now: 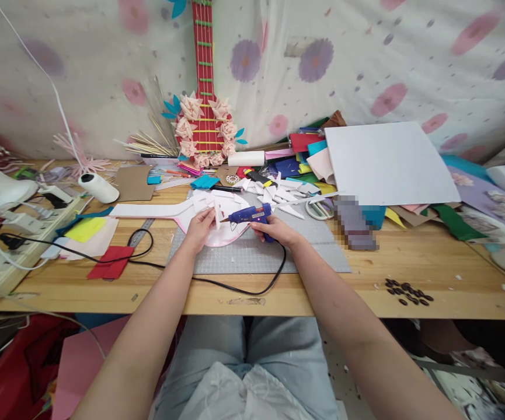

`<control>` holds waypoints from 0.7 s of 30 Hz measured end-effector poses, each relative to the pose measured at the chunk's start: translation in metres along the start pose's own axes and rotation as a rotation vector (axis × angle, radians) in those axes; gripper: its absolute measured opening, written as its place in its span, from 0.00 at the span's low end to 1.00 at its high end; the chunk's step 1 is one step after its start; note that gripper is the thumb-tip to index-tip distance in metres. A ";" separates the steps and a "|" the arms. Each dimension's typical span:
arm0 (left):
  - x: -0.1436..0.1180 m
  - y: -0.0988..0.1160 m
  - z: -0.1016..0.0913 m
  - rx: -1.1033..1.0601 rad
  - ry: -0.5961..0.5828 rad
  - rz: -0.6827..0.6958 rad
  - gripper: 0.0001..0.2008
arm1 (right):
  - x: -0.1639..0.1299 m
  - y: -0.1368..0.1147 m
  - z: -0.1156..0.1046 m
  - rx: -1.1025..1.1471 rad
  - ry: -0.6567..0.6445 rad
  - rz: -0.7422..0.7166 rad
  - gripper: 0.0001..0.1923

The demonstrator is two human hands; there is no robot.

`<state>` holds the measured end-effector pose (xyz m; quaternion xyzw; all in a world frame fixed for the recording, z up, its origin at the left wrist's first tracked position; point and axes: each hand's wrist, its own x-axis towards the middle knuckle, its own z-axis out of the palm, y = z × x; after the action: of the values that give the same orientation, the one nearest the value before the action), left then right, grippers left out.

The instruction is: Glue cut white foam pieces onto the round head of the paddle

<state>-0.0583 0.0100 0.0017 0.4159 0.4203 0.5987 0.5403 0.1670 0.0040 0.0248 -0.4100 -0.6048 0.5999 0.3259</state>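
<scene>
My right hand (273,230) is closed around the handle of a blue hot glue gun (248,214). A white glue stick (309,198) sticks out of its back end. The nozzle points left at a small white foam strip (218,213), which my left hand (200,229) pinches upright. Whether the nozzle touches the strip I cannot tell. Under both hands lies a white guitar-shaped foam piece (147,210) with a long neck to the left and a pink edge. It rests partly on a grey cutting mat (313,248).
Behind stands a red paper guitar (206,76) with pink flowers. White foam scraps (285,189) and scissors (320,209) lie behind the mat. The black cord (252,291) loops in front. Dark oval pieces (410,293) lie right; a power strip (28,245) stands left.
</scene>
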 end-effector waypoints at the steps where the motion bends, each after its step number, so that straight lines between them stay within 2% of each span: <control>1: 0.000 0.000 0.000 -0.002 0.000 -0.001 0.25 | 0.000 -0.001 0.000 -0.010 -0.007 0.004 0.22; 5: 0.000 -0.001 0.000 -0.016 0.008 -0.014 0.26 | -0.001 -0.002 0.000 -0.052 -0.038 0.003 0.23; 12: -0.002 0.001 0.002 0.031 0.011 -0.020 0.25 | -0.001 -0.002 0.002 -0.025 0.009 -0.018 0.23; 21: -0.006 0.004 0.001 0.167 -0.085 -0.031 0.25 | 0.004 0.005 -0.002 0.018 0.100 -0.060 0.23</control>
<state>-0.0581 0.0042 0.0053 0.4783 0.4518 0.5348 0.5302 0.1669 0.0084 0.0193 -0.4180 -0.5945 0.5740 0.3773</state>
